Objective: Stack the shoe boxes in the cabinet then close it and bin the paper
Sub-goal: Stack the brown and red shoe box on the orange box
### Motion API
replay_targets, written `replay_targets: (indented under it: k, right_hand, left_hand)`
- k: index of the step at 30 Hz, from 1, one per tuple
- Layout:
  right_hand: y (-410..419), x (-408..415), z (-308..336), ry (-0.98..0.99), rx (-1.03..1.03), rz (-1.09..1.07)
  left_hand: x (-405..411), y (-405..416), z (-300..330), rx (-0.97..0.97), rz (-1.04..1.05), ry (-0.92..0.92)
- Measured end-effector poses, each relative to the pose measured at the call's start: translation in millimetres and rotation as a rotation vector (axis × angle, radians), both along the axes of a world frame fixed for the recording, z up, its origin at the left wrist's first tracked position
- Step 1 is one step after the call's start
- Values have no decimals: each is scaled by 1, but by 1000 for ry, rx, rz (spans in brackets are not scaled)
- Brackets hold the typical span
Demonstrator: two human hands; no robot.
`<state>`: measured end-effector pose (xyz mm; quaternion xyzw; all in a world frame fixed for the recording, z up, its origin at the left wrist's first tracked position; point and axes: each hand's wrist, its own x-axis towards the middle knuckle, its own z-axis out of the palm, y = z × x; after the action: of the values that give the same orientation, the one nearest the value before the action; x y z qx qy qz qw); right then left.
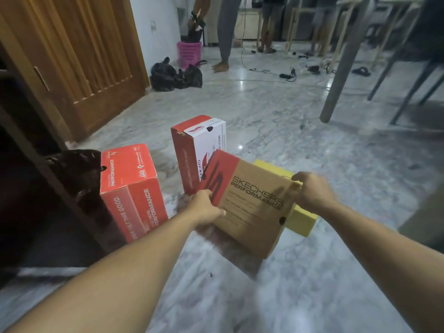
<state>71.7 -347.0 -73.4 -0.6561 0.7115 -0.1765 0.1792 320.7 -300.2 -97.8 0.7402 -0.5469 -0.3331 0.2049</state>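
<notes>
1. A brown cardboard shoe box with a red end and black printed lettering (249, 203) is held tilted above the marble floor (264, 121), gripped at opposite sides so that its broad face is turned toward the camera.

2. The left hand (206, 210) is curled round the box's near left edge, thumb on the printed face; the grip is closed on the box. The right hand (312, 191) pinches the far right corner, fingers wrapped over the edge. A two-handed hold is judged to suit a wide, light box that would otherwise swing.

3. A bright red shoe box with white lettering (132, 188) stands on end on the floor, just beside the dark wooden cabinet frame (36, 164) at the left, probably staged there for loading.

4. A red and white shoe box (199, 145) stands upright behind the held box, and a flat yellow box (300, 217) lies on the floor beneath and to the right of it, partly hidden.

5. A dark crumpled plastic bag (77, 174) lies against the cabinet opening. The cabinet's inside is too dark to be read.

6. The stacking is judged to be at an early stage: three boxes are on the floor, one is in hand, and none is seen inside the cabinet. No paper can be identified.
</notes>
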Motion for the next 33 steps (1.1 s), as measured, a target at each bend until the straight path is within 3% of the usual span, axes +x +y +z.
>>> replay_targets:
  k: [4, 7, 10, 17, 24, 28, 33]
  right_hand:
    - [-1, -4, -41, -112, -103, -119]
    - [7, -3, -64, -262, -55, -194]
    - [15, 1, -82, -403, 25, -173]
    - [25, 11, -109, -521, 82, -80]
    - [36, 13, -114, -624, -145, -418]
    - [52, 4, -102, -616, -157, -315]
    - [86, -27, -62, -658, -6, -83]
  left_hand:
    - [8, -40, -23, -28, 75, -33]
    - [21, -65, -43, -8, 137, -11]
    - [35, -84, -64, 29, 175, 13]
    - [43, -84, -78, 92, 187, 149]
    - [41, -58, -81, 43, 204, 257]
    - [35, -33, -77, 23, 174, 358]
    - [28, 9, -43, -14, 72, 465]
